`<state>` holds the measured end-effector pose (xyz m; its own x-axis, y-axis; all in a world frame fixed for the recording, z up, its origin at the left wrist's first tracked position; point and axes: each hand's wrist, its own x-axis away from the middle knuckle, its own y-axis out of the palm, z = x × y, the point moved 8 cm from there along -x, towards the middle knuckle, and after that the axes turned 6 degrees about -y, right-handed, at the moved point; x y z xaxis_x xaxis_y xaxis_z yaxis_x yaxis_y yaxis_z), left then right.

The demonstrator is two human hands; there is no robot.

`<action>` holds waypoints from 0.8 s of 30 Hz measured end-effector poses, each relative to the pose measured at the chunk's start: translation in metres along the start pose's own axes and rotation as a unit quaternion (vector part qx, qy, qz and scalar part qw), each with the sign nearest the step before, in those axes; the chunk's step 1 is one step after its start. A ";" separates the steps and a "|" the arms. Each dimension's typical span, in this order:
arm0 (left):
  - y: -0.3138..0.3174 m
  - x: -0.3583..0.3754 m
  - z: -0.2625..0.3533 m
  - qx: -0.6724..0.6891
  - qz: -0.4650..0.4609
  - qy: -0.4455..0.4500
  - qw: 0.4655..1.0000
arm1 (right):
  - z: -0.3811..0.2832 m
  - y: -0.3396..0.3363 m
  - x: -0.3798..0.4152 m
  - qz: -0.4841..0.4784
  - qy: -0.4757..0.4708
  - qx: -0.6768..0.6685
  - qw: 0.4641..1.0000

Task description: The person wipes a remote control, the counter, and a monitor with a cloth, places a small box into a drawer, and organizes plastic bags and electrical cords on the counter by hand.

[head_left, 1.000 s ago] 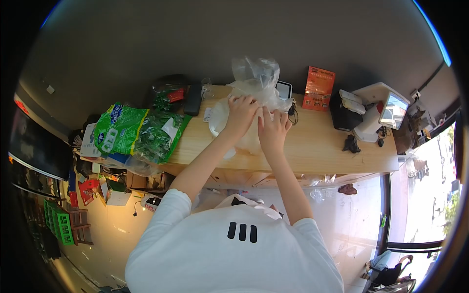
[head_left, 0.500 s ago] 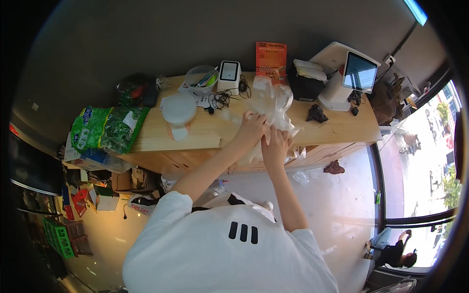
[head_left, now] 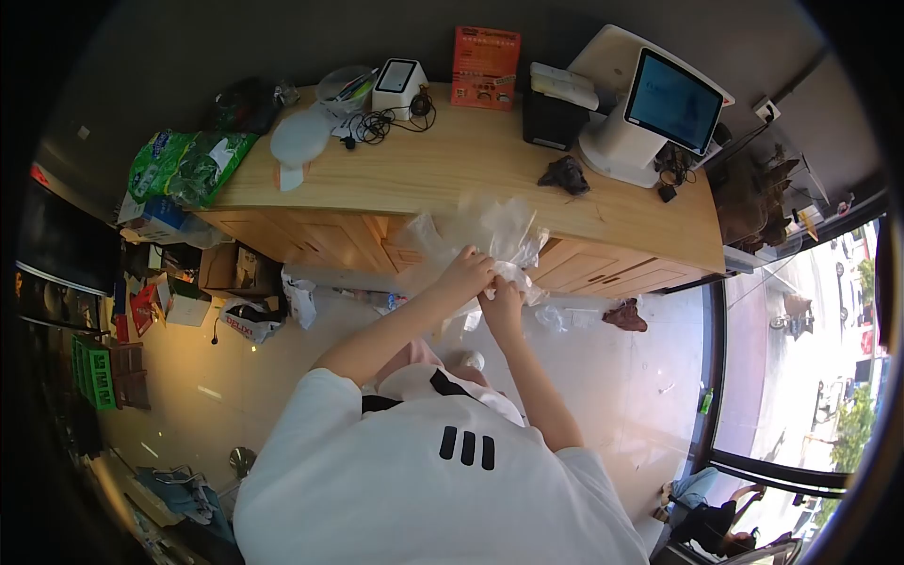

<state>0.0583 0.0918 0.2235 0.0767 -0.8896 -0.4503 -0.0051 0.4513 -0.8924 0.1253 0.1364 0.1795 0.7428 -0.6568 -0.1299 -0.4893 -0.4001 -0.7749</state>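
A crumpled clear plastic bag (head_left: 499, 233) is bunched between my hands, in front of the counter's edge. My left hand (head_left: 468, 271) is closed on the bag, fingers curled into the film. Close beside it, my right hand (head_left: 502, 299) grips the bag's lower part, nearly touching the left. The bag's upper part flares out loosely toward the counter and is partly blurred.
On the wooden counter (head_left: 405, 179) stand a round white-lidded tub (head_left: 299, 139), a payment scanner (head_left: 400, 89), a black printer (head_left: 556, 108) and a touchscreen terminal (head_left: 673, 99). A dark crumpled thing (head_left: 565, 175) lies near the terminal. A person (head_left: 711, 523) sits at lower right.
Both hands have drawn the plastic bag from the counter top back toward my body, past the front edge. My view has shifted, so more of the floor shows.
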 end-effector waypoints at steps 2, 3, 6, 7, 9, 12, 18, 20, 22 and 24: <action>0.038 0.015 -0.003 -0.041 -0.123 0.010 0.991 | 0.017 0.023 -0.001 -0.026 0.009 -0.031 0.999; 0.048 0.019 -0.009 -0.045 -0.126 0.008 0.991 | 0.025 0.036 -0.002 -0.050 0.024 -0.058 0.997; 0.066 0.033 -0.019 -0.038 -0.123 0.022 0.991 | 0.038 0.071 -0.011 -0.092 0.047 -0.122 0.987; 0.071 0.036 -0.024 -0.029 -0.139 0.028 0.989 | 0.049 0.092 -0.013 -0.131 0.074 -0.178 0.972; 0.080 0.040 -0.034 -0.019 -0.159 0.035 0.987 | 0.065 0.127 -0.019 -0.132 0.086 -0.275 0.948; 0.095 0.043 -0.054 -0.013 -0.166 -0.011 0.986 | 0.061 0.144 -0.031 -0.142 0.142 -0.418 0.886; 0.107 0.027 -0.080 0.035 -0.210 -0.072 0.975 | 0.056 0.165 -0.039 -0.132 0.275 -0.557 0.773; 0.114 0.025 -0.078 -0.017 -0.228 0.007 0.974 | 0.060 0.177 -0.050 -0.122 0.314 -0.581 0.741; 0.118 0.028 -0.084 0.001 -0.214 -0.031 0.976 | 0.061 0.187 -0.045 -0.103 0.322 -0.646 0.684; 0.123 0.029 -0.091 0.018 -0.199 -0.069 0.977 | 0.068 0.193 -0.043 -0.087 0.335 -0.667 0.660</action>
<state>-0.0307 0.1148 0.0981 0.1991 -0.9784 -0.0563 0.0880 0.0751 -0.9933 0.0295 0.1308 -0.0064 0.6900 -0.4835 0.5386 -0.7227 -0.4191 0.5497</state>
